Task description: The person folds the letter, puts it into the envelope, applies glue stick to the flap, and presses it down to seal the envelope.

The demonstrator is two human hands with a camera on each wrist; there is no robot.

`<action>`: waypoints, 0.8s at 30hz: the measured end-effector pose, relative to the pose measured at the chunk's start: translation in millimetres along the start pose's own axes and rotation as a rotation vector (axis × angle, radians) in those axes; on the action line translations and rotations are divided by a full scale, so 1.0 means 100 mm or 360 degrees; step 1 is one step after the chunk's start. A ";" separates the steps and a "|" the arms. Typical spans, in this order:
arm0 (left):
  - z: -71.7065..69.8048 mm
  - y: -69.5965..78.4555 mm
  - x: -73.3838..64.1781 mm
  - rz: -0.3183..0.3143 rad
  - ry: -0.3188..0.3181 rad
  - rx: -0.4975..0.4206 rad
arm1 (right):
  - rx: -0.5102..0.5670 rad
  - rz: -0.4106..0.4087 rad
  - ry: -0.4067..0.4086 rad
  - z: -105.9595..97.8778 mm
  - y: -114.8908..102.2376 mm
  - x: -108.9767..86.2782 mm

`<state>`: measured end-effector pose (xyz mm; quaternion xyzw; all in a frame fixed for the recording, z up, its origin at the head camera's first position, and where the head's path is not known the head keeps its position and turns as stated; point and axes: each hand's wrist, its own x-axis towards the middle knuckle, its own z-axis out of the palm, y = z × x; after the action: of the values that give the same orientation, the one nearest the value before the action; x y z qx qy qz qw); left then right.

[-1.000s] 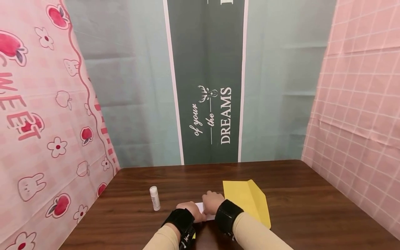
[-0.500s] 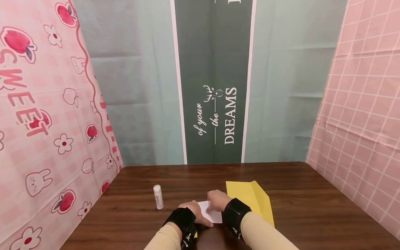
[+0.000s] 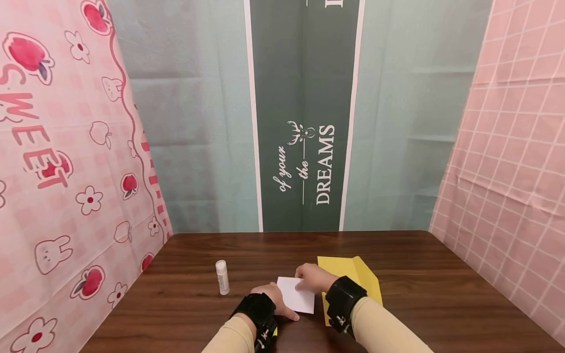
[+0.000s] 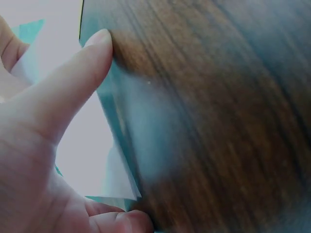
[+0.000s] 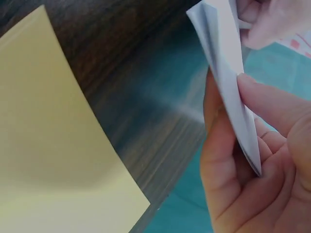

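A folded white sheet of paper [image 3: 296, 295] is held between both hands at the near middle of the table. My left hand [image 3: 270, 297] grips its left edge, the thumb lying across the front in the left wrist view, where the paper [image 4: 87, 155] has its layered edge showing. My right hand [image 3: 315, 278] pinches the upper right part. Seen edge-on in the right wrist view, the paper [image 5: 228, 82] has several layers that stand slightly apart at one end, between the right thumb and fingers [image 5: 221, 160].
A creased yellow sheet of paper [image 3: 344, 267] lies on the brown wooden table [image 3: 419, 304], right of the hands and partly under the right wrist. A capped white glue stick [image 3: 222, 277] stands to the left. A small yellow bit shows beside the left wrist. Printed cloths hang around the table.
My right hand has moved to the right, away from the left hand. More of the white paper's face now shows between them. The left hand stays nearly in place.
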<state>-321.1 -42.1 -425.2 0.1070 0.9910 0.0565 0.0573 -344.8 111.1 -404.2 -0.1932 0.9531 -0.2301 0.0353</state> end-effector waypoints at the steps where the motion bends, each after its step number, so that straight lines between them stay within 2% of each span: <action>1: 0.03 -0.01 0.04 -0.0009 0.0006 -0.0016 | 0.0013 -0.0010 0.0004 -0.02 0.01 0.00; 6: 0.06 -0.04 0.06 -0.0002 0.0024 -0.0085 | 0.0097 -0.0041 0.0043 -0.09 0.08 -0.02; 11: 0.10 -0.05 0.09 0.0029 0.0052 -0.0083 | 0.0128 -0.0039 0.0090 -0.14 0.14 -0.08; 18: 0.11 -0.06 0.09 0.0025 0.0022 -0.0089 | 0.0161 0.0115 0.0107 -0.24 0.21 -0.17; 24: -0.04 -0.02 -0.03 -0.0013 -0.0025 -0.0111 | 0.0263 0.0227 0.0161 -0.34 0.34 -0.24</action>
<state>-319.0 -44.8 -421.3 0.1014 0.9884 0.0899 0.0691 -339.4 162.3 -389.7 -0.1094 0.9428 -0.3143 0.0194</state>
